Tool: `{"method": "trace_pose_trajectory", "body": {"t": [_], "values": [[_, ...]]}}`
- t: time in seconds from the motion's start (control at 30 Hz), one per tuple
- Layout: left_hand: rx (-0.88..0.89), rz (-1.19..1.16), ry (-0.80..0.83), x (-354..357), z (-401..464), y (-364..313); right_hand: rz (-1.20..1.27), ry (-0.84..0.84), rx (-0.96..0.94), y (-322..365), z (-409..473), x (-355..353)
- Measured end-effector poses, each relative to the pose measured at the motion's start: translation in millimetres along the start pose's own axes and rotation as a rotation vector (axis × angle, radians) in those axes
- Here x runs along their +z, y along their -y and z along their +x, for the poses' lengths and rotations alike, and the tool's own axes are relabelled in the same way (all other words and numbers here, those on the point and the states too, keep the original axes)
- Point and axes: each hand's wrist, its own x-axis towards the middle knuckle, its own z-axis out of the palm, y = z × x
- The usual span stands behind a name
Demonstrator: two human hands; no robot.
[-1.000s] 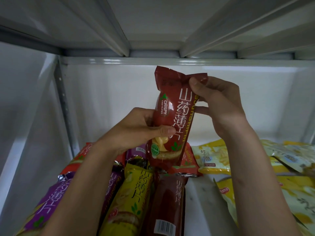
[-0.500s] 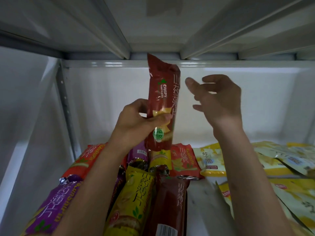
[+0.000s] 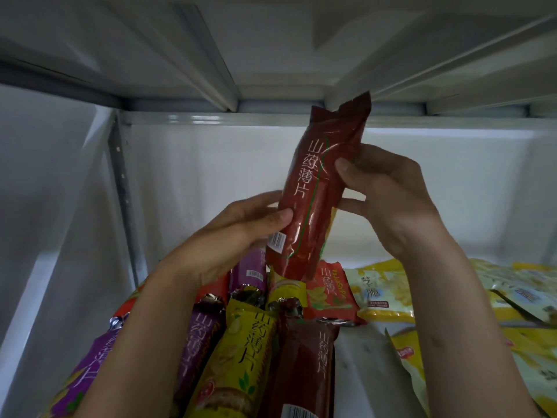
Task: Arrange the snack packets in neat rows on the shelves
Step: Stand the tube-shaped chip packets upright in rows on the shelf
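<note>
Dark red foil snack packet [image 3: 316,191] up in air, near upright, above shelf's back-left pile. White characters "山药薄片" down front, barcode at lower left. Left hand [image 3: 241,233] gripping lower part, thumb across front; right hand [image 3: 388,188] pinching right edge. Below on white metal shelf [image 3: 355,357]: purple, yellow, dark red packets with same characters.

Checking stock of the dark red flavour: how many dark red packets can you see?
2: one dark red packet held up by left hand and right hand; another lying on the shelf. More may be hidden.
</note>
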Motion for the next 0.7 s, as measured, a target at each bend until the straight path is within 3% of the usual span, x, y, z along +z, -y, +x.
{"method": "trace_pose_trajectory", "body": {"t": [0.13, 0.3, 0.5, 0.7], "values": [[0.014, -0.072, -0.04, 11, -1, -7, 0.022, 0.035, 0.017, 3, -1, 6], [0.045, 0.102, -0.205, 16, 6, -7, -0.109, -0.067, -0.109, 1, -3, 17], [0.066, -0.075, -0.035, 17, 1, -8, 0.005, -0.103, -0.072, 1, -1, 11], [0.11, -0.027, -0.111, 13, 2, -8, 0.125, -0.151, -0.114, 3, 0, 12]]}}
